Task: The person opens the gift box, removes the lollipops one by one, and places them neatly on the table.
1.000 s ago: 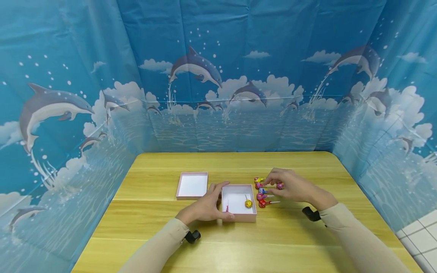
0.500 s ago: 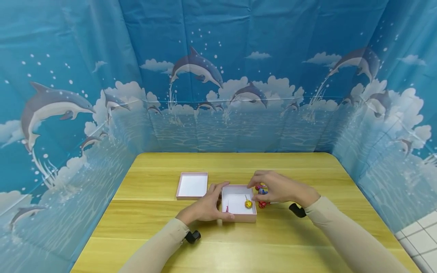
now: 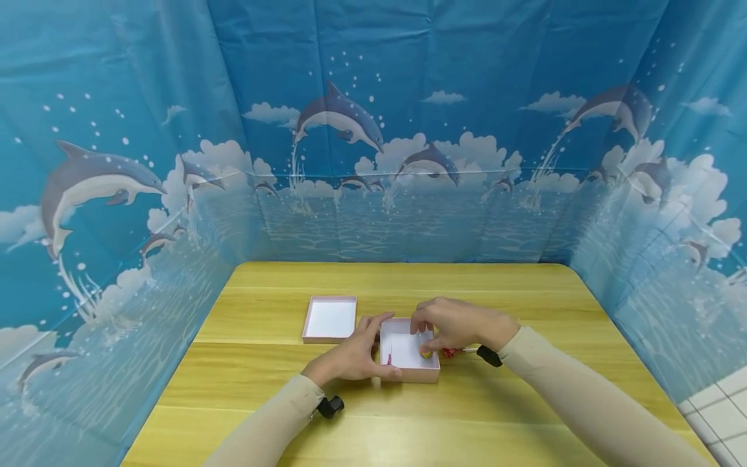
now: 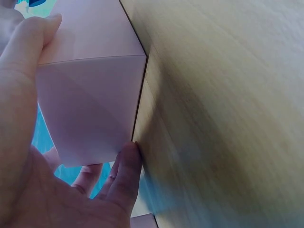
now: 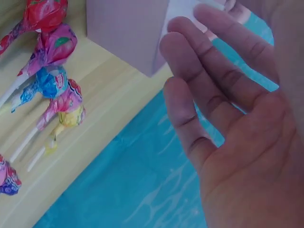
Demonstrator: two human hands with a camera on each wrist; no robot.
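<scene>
My left hand point(image 3: 353, 353) grips the pale pink box point(image 3: 417, 375), its thumb on the front wall and fingers along the left side and back. In the left wrist view the box's pink side point(image 4: 92, 109) stands between thumb and fingers. My right hand point(image 3: 452, 324) reaches over the box's right wall, fingers lowered inside. Its thumb is by a yellow lollipop point(image 3: 426, 353), which it partly covers; the fingers point(image 5: 209, 61) look extended in the right wrist view, where the thumb tip is hidden. A pink-wrapped lollipop point(image 3: 389, 359) stands in the box's front left corner.
A shallow pink lid point(image 3: 329, 318) with a white inside lies left of the box. Right of the box several lollipops lie on the wooden table point(image 3: 280, 279), among them a red one point(image 5: 45, 14) and a blue one point(image 5: 51, 81). A dolphin-print curtain point(image 3: 362, 220) surrounds the table.
My right hand has moved left from above the loose lollipops to over the box, down toward the yellow lollipop. The left hand and the box have stayed put.
</scene>
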